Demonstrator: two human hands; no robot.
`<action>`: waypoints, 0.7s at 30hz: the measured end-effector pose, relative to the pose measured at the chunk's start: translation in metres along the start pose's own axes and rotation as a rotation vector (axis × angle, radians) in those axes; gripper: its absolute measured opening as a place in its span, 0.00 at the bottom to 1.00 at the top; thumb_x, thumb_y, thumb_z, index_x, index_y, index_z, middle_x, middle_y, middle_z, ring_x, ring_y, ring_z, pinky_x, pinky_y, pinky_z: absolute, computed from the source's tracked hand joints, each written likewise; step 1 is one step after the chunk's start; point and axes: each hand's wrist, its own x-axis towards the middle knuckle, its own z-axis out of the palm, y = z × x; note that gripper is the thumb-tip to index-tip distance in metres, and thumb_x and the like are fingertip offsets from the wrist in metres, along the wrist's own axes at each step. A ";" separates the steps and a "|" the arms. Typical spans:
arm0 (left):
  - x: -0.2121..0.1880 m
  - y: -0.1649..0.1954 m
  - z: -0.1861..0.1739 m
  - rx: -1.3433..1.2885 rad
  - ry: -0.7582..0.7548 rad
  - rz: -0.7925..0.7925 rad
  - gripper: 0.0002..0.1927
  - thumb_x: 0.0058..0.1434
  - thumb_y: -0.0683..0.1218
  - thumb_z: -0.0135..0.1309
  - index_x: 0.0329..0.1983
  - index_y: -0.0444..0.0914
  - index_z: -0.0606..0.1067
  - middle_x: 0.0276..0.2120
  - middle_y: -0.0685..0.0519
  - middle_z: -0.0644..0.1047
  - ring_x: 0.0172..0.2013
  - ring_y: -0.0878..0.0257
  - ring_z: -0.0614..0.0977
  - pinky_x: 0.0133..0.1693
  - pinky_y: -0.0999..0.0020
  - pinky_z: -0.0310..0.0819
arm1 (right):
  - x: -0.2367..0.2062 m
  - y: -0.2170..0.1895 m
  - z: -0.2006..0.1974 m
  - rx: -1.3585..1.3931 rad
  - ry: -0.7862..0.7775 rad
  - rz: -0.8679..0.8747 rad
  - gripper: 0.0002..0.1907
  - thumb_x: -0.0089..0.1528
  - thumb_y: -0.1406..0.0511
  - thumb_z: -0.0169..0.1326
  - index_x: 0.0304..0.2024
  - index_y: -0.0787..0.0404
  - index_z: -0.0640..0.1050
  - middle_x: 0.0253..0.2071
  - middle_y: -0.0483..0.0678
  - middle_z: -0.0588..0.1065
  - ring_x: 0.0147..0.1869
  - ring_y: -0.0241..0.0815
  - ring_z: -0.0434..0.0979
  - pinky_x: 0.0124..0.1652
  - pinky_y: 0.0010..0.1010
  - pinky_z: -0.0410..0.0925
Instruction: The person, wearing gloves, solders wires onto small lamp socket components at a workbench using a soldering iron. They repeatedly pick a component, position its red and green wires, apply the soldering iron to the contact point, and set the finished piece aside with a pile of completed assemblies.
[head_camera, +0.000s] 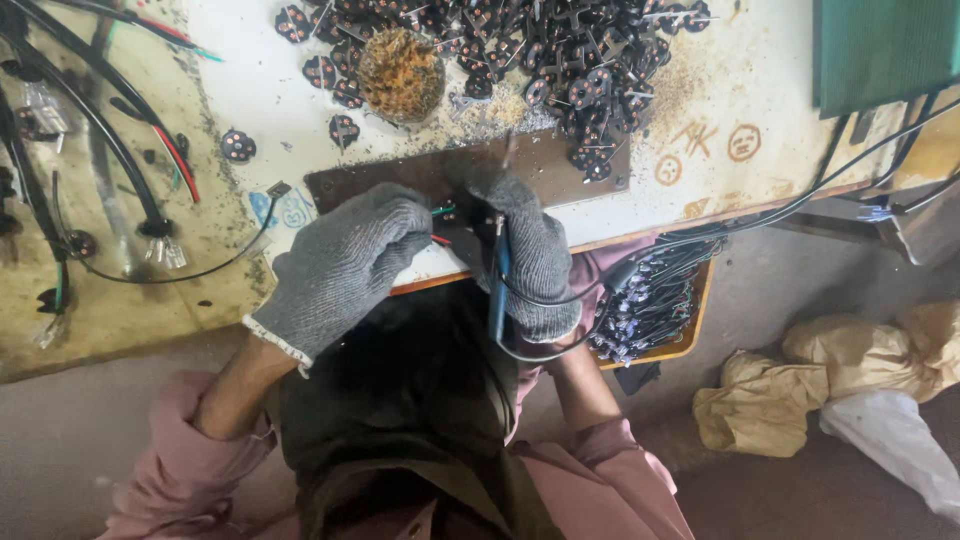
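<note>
Both my hands wear grey knit gloves and work over a dark brown plate (560, 160) at the near edge of a white bench. My left hand (345, 265) pinches thin red and green wires (440, 225) against a small black part. My right hand (530, 255) grips a blue-handled soldering iron (498, 285), its tip pointing at the same spot between the hands. The iron's black cord loops down past my right wrist.
A heap of small round black parts (560, 55) and a brass wire sponge (400, 75) lie at the back of the bench. Black cables (100, 130) cover the yellowish table at left. A tray of wired pieces (650, 300) hangs at right. Brown paper bags (830, 380) lie on the floor.
</note>
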 end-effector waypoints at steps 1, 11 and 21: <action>0.000 0.001 0.002 0.029 0.009 0.006 0.05 0.67 0.42 0.57 0.45 0.39 0.76 0.48 0.49 0.78 0.48 0.46 0.81 0.49 0.54 0.75 | -0.001 0.001 0.001 0.035 -0.003 0.079 0.26 0.60 0.67 0.67 0.59 0.59 0.74 0.51 0.52 0.80 0.51 0.50 0.85 0.49 0.35 0.76; -0.001 0.001 0.000 -0.076 0.064 0.016 0.06 0.68 0.40 0.56 0.46 0.36 0.75 0.46 0.45 0.78 0.48 0.46 0.81 0.48 0.56 0.76 | 0.001 -0.002 0.003 -0.005 0.045 -0.067 0.24 0.61 0.66 0.68 0.57 0.59 0.73 0.52 0.53 0.80 0.55 0.52 0.85 0.53 0.35 0.76; -0.008 0.010 0.022 -0.159 0.234 -0.144 0.07 0.62 0.38 0.60 0.44 0.36 0.76 0.44 0.45 0.78 0.43 0.52 0.82 0.42 0.62 0.77 | -0.001 -0.011 0.001 -0.082 -0.002 -0.082 0.24 0.57 0.62 0.70 0.54 0.58 0.77 0.43 0.49 0.81 0.43 0.47 0.86 0.45 0.33 0.77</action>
